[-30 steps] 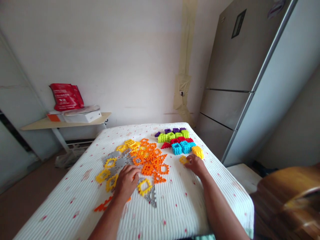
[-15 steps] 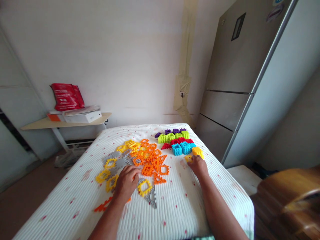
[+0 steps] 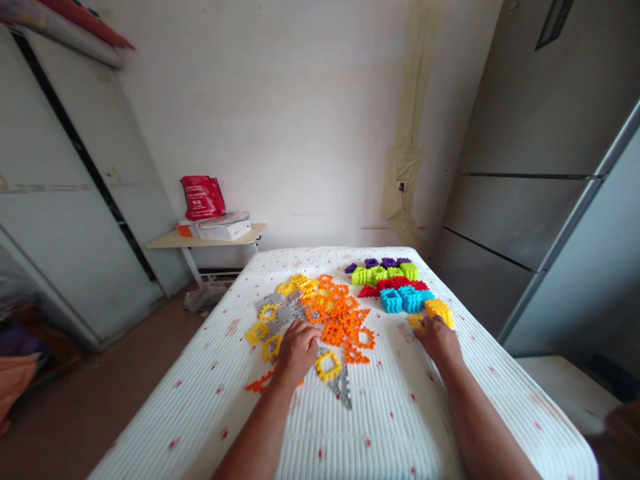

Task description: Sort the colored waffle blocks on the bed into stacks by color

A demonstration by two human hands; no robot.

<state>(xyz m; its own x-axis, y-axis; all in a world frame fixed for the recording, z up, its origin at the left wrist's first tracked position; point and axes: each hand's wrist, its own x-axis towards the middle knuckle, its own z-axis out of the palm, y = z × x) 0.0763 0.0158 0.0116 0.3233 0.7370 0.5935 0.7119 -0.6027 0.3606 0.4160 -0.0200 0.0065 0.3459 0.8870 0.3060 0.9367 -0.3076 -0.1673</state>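
My left hand (image 3: 299, 345) is at the near side of a pile of flat interlocking plastic pieces, its fingers curled down; whatever lies under them is hidden. Close beside it are a yellow square frame piece (image 3: 329, 366), a grey triangular piece (image 3: 342, 388) and several orange pieces (image 3: 345, 320). On the right, my right hand (image 3: 441, 339) has its fingers closed on a yellow piece (image 3: 415, 321) lying low on the cloth. Just behind those fingers stands a thicker yellow block (image 3: 440, 309). Blue blocks (image 3: 391, 301) stand to its left.
Rows of red (image 3: 369, 291), lime green (image 3: 367, 275) and purple pieces (image 3: 371, 263) lie farther back on the quilted cloth (image 3: 370, 427). A small table (image 3: 173, 241) with a red bag (image 3: 203, 198) is at the back left. A fridge (image 3: 530, 220) stands on the right.
The camera view has turned left, so everything appears farther right. Both hands keep nearly the same places by the pieces; no piece has visibly moved.
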